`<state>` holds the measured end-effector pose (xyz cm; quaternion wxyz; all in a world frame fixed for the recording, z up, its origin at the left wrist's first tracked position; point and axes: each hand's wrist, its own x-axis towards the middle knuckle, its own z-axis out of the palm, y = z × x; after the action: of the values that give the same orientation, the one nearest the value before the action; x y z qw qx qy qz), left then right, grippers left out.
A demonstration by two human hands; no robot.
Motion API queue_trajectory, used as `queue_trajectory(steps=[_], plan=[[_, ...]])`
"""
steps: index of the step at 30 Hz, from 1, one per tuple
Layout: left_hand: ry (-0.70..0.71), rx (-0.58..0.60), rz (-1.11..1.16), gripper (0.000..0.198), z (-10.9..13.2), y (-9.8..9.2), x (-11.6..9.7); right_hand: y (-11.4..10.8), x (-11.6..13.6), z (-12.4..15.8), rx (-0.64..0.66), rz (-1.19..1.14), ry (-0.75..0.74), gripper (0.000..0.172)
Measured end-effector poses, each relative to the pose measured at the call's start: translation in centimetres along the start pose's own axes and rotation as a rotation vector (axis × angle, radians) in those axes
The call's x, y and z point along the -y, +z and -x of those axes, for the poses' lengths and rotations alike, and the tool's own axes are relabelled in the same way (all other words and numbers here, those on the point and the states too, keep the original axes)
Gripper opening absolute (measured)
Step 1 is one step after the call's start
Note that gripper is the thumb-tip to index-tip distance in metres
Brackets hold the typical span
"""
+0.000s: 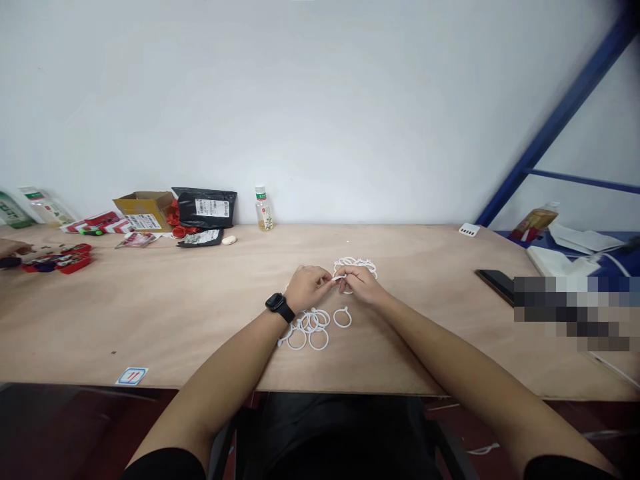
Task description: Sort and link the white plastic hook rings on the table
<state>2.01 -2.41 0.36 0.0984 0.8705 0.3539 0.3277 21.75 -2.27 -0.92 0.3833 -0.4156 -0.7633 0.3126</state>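
Note:
My left hand [306, 288] and my right hand [361, 284] meet over the middle of the table, fingers pinched on one white plastic ring [339, 277]. It is seen almost edge-on, partly covered by fingertips. Just behind my right hand lies a pile of similar white rings [350, 261], partly hidden. Nearer to me, several loose rings [310, 322] overlap by my left wrist, each with a small tab. One single ring [343, 317] lies apart to their right. A black watch [280, 307] is on my left wrist.
Along the wall stand a drink bottle [265, 209], a black parcel bag [207, 208] and an opened cardboard box [145, 210]. Red trays [75, 259] lie far left, beside another person's hand [13, 248]. A phone [497, 285] lies at right, and a numbered card [132, 376] near the front edge.

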Motion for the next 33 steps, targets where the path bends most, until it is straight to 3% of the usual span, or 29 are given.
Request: queue_trajectory(steps=[3,7,11,15,18,23,28,33], plan=[[0.005,0.027,-0.016,0.022,0.0,-0.1,0.1,-0.3,-0.4,0.0,-0.054,0.129,-0.087,0.038],[-0.151,0.023,-0.065,0.035,-0.2,-0.9,1.1,-1.4,-0.9,-0.1,-0.246,0.417,-0.188,0.038],[-0.275,0.179,-0.201,0.037,-0.3,-2.1,2.3,-2.4,-1.7,-0.1,-0.373,0.588,-0.094,0.038],[-0.277,0.389,-0.317,0.033,0.1,-2.4,2.8,-2.2,-2.0,-0.1,-0.312,0.578,-0.049,0.034],[-0.264,0.442,-0.338,0.031,0.3,-2.0,2.7,-1.5,-1.6,-0.1,-0.237,0.528,-0.117,0.031],[-0.242,0.393,-0.307,0.018,0.2,-1.3,2.1,-0.1,-0.6,0.1,-0.074,0.467,-0.189,0.024],[-0.198,0.208,-0.182,0.021,0.0,-0.9,1.1,0.7,0.0,0.1,0.009,0.388,-0.123,0.024],[-0.040,0.169,-0.093,0.028,0.0,-0.6,0.7,0.8,0.0,0.1,0.055,0.196,-0.055,0.023]])
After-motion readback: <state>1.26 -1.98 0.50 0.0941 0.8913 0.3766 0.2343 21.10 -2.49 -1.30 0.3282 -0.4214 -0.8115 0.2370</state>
